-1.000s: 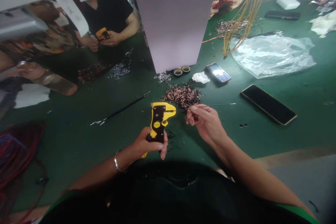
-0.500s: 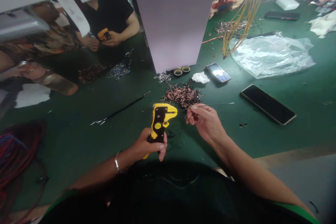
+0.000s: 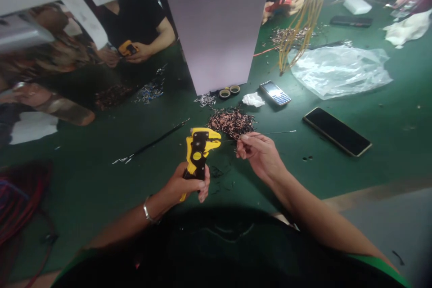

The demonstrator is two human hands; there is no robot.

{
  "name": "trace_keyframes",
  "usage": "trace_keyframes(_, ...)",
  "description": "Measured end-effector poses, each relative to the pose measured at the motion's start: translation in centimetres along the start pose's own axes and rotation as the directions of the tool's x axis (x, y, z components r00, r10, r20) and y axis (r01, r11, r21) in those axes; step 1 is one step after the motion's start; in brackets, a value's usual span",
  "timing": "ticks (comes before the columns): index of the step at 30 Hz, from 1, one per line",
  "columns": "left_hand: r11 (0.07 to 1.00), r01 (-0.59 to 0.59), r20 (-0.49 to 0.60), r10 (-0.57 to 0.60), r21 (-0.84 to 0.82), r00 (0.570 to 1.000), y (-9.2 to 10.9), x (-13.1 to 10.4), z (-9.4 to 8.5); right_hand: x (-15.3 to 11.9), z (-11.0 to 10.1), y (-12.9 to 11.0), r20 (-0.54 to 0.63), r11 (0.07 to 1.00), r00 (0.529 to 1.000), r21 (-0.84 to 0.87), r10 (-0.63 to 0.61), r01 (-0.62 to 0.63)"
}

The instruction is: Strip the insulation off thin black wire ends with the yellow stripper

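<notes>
My left hand [image 3: 194, 182] is wrapped round the handle of a yellow and black wire stripper [image 3: 199, 153], whose jaws point right and stand apart. My right hand [image 3: 256, 148] pinches a thin dark wire [image 3: 278, 132] between thumb and fingers. One end of the wire sticks out to the right with a pale tip; the other reaches left to the stripper's jaws. Behind both hands lies a heap of small copper and black pieces [image 3: 232, 122]. Dark scraps [image 3: 219, 172] lie on the green table between the hands.
A bundle of black wires [image 3: 153, 141] lies left of the stripper. Right are a keypad phone [image 3: 275, 93], a dark smartphone [image 3: 337, 131] and a plastic bag [image 3: 340, 72]. Tape rolls [image 3: 229, 92] sit by a pale panel [image 3: 219, 27]. Other people's hands hold tools across the table.
The stripper's jaws have opened, and the wire's left end now shows at them. The whole view has shifted slightly, moving the table items left.
</notes>
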State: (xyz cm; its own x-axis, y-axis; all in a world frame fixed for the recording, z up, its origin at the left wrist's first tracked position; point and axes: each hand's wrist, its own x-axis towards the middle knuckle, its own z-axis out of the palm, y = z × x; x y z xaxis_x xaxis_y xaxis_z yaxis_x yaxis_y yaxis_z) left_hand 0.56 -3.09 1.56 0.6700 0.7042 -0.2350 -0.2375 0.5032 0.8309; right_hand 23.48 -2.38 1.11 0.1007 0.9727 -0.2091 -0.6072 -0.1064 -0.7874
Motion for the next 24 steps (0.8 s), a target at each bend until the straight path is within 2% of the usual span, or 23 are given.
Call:
trace_keyframes(3,0.999,-0.05,0.016,0.05,-0.001,0.999,0.1,0.1,-0.4,0.1,-0.2,0.1,-0.045,1.0,0.999,-0.005,-0.023,0.023)
trace_keyframes(6,0.995,-0.1,-0.023,0.1,0.027,0.995,0.3,0.2,-1.0,0.1,-0.2,0.1,-0.053,0.999,0.998,-0.001,-0.032,0.032)
trace_keyframes(10,0.986,-0.154,-0.085,0.16,0.07,0.983,0.6,0.8,-1.6,-0.1,-0.2,0.1,-0.011,0.998,0.999,-0.055,-0.036,0.036)
trace_keyframes(15,0.972,-0.199,-0.15,0.216,0.123,0.965,0.8,1.4,-1.5,-0.8,0.2,0.7,0.06,0.986,0.998,-0.167,0.011,-0.001)
trace_keyframes(24,0.965,-0.217,-0.181,0.242,0.148,0.953,0.6,1.4,-1.1,-1.4,0.9,1.6,0.126,0.969,0.986,-0.233,0.113,-0.081)
